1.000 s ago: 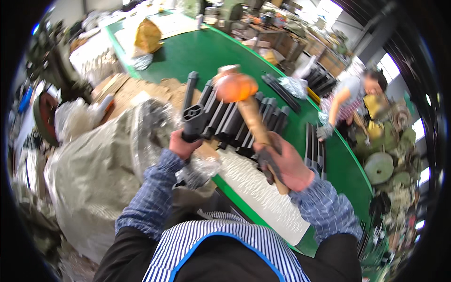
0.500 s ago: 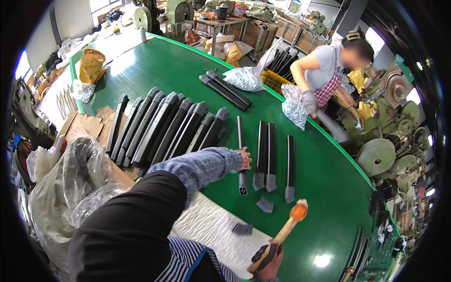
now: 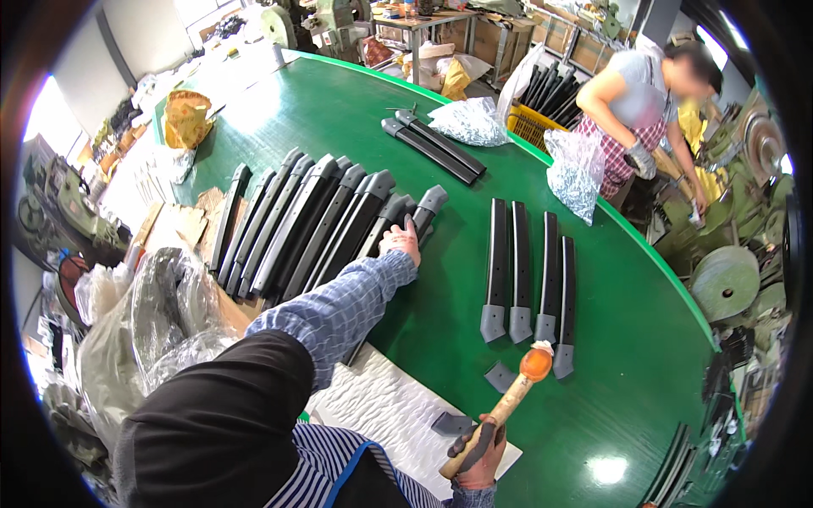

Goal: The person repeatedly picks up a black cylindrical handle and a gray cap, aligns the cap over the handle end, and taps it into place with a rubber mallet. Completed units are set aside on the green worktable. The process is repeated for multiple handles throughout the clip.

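While I watch from the head cam, my left hand [image 3: 401, 243] is stretched far out over the green table [image 3: 339, 110], fingers [image 3: 412, 227] laid down on the near end of a long black handle piece [image 3: 396, 222] in the fanned stack toward the table's left edge. Can't tell if those fingers are wrapped round it or only resting on top; the view shows knuckles, not the underside. Left arm is nearly straight, blue checked sleeve [image 3: 339, 309] running diagonally up from my chest, wrist flat.

Right hand [image 3: 478, 440] sits low by the table's near edge, fingers closed tight around the wooden shaft of a mallet [image 3: 508, 402], orange head pointing up and away, hovering just beside the grey caps of four black pieces [image 3: 525, 267] laid side by side near the table's middle. Wrist cocked, elbow tucked in.

My take: to lift one piece cleanly, get the fingers under the grey cap end w/ thumb on top and draw it along its length, so neighbours don't slide. Keep the mallet head up and off the row meanwhile. A white foam pad [image 3: 381, 406] lies at the near edge, w/ a loose grey cap [image 3: 451, 422] on it.
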`<state>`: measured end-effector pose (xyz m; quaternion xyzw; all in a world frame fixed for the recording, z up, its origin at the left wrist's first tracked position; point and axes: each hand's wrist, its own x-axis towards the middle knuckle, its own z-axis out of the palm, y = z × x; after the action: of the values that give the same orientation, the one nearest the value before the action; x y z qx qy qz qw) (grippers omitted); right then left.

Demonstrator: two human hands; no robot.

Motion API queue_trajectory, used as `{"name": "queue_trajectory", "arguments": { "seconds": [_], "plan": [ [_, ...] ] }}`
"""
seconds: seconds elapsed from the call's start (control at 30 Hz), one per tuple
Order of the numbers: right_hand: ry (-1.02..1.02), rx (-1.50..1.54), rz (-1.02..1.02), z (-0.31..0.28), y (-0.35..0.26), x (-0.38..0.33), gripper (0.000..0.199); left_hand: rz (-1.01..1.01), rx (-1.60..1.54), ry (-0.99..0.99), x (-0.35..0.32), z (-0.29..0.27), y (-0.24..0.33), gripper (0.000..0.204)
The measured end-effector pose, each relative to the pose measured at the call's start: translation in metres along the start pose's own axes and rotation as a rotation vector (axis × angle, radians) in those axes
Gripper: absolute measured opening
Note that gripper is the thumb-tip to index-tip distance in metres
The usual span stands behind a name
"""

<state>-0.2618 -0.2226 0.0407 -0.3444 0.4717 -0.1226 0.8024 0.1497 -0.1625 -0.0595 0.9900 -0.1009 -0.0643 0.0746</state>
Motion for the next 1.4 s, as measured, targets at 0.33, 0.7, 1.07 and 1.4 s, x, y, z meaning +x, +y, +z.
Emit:
{"name": "queue_trajectory", "arguments": {
  "seconds": [0.33,0.7,1.07,1.4],
  "plan": [
    [-0.348,-0.318,-0.266,0.107,0.028,-0.125,0.028,0.263,-1.686,-0.034,-0.172,-0.189,-0.271,0.032],
    [-1.169,-1.141,-0.581,0.353,0.088,-0.246,0.036,0.096,-1.468,0.331,-0.293,-0.171,-0.485,0.026],
    [-1.077,-1.515,-0.9,0.389,0.113,-0.292,0.033,0.129,-1.288,0.387,-0.303,-0.174,-0.496,0.032],
    [-1.139,-1.34,-1.657,0.396,0.1,-0.312,0.029,0.185,-1.414,0.444,-0.309,-0.183,-0.474,0.029]
  ]
}}
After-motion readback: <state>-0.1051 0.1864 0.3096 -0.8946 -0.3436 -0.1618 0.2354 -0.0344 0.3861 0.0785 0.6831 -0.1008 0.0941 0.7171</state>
